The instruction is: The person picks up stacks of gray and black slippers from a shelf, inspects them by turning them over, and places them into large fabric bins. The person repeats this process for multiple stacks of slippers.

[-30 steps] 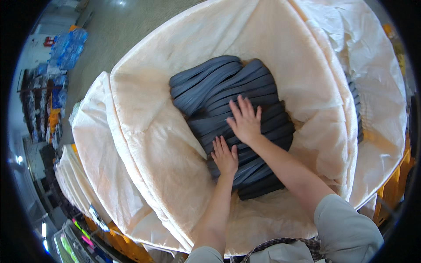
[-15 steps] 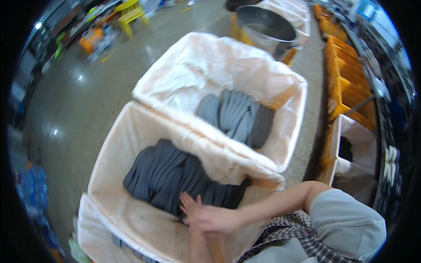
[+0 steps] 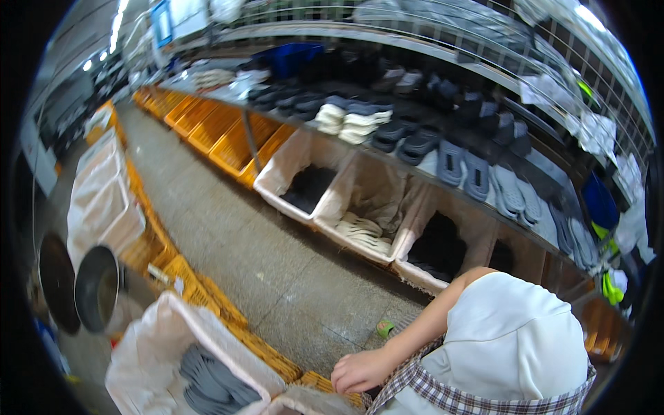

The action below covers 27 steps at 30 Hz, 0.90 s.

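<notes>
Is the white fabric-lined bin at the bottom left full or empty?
Partly filled. The white fabric-lined bin holds a pile of dark grey flat pieces low inside, with bare liner wall above them.

Long shelf (image 3: pixel 443 180): rows of grey, white and dark slippers (image 3: pixel 477 173) on top. Grey concrete floor (image 3: pixel 277 256): white-lined bins (image 3: pixel 304 187) along shelf's front edge, orange crates (image 3: pixel 214 128), metal drum (image 3: pixel 97 290).

Soft cream cloth liner bag (image 3: pixel 149 346) holds matt dark grey rubbery insoles (image 3: pixel 211 387). Glossy orange plastic crates (image 3: pixel 207 124) line a smooth, faintly shiny grey concrete floor (image 3: pixel 277 277).
</notes>
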{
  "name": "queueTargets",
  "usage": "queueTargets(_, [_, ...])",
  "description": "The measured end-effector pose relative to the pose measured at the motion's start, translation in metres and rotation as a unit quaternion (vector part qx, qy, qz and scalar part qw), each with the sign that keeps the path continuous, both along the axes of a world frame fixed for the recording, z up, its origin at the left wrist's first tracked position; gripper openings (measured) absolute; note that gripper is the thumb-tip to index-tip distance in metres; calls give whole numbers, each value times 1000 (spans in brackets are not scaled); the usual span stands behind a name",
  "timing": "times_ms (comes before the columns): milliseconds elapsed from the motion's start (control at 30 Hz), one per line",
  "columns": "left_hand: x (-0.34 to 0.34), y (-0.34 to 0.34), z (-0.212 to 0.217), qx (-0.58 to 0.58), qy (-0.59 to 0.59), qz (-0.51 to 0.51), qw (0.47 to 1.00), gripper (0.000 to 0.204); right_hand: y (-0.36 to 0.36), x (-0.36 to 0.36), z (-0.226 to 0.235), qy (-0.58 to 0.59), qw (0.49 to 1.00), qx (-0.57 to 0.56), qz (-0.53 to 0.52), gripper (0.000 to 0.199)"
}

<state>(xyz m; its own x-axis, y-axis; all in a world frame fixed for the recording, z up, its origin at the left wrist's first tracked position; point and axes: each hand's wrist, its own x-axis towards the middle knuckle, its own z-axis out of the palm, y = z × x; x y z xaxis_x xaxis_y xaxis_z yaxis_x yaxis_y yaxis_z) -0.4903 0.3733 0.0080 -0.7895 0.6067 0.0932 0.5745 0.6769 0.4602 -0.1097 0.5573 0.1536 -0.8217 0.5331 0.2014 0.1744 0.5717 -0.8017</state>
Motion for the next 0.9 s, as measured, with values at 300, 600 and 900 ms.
queueTargets(300, [219, 198, 168, 312, -5, -236, 920, 63, 26, 234, 58, 21, 936, 77, -343, 12])
queueTargets(600, [418, 250, 156, -47, 0, -823, 567, 73, -77, 439, 131, 81, 691, 129, -707, 11])
queueTargets(900, [507, 293, 138, -284, 209, -845, 402, 66, -213, 632, 111, 326, 272, 132, -896, 21])
